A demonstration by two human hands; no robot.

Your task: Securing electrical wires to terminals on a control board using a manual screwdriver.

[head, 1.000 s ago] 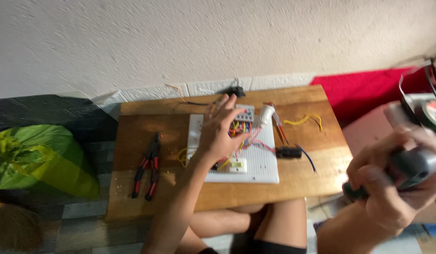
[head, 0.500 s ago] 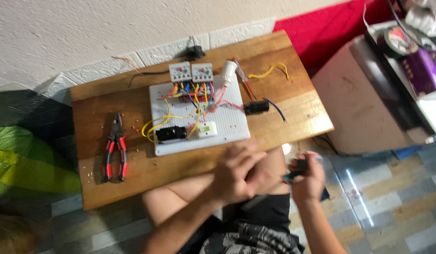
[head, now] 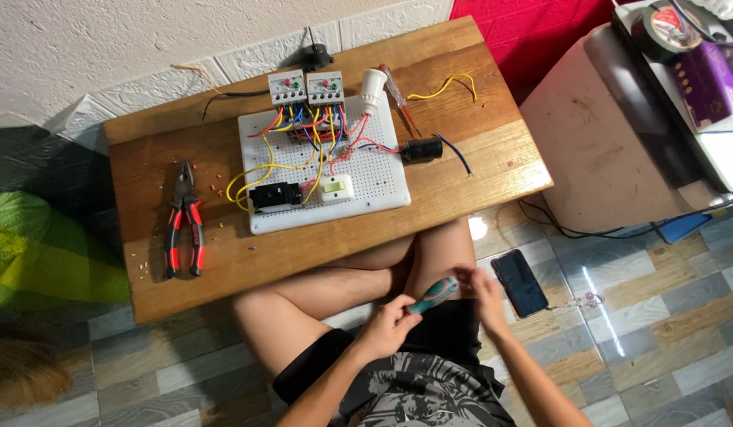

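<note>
The left hand (head: 389,324) is closed around the teal-and-grey handle of a screwdriver (head: 431,294), which lies tilted over the person's lap, below the near edge of the low wooden surface (head: 319,245). The right hand (head: 483,294) is at the upper end of that screwdriver, its fingers curled around the tip; whether it truly clamps the tool or only touches it is hard to tell, as that end is blurred.

Taking the white perforated wiring board (head: 382,178) on the surface as the landmark: two grey circuit breakers (head: 307,87) sit at its far edge, with a tangle of red, yellow and blue wires (head: 303,134) running down from them across the board. A black rectangular switch (head: 275,194) and a small white socket (head: 336,187) sit near its front edge. A white lamp holder (head: 371,85) stands at its far right corner, and a black cylindrical plug (head: 422,149) lies just right of it. Red-and-black pliers (head: 183,221) lie well to the left of the board. A loose yellow wire (head: 449,81) curls to the far right of it.

On the tiled floor, right of the right hand, lies a black phone (head: 519,282).
</note>
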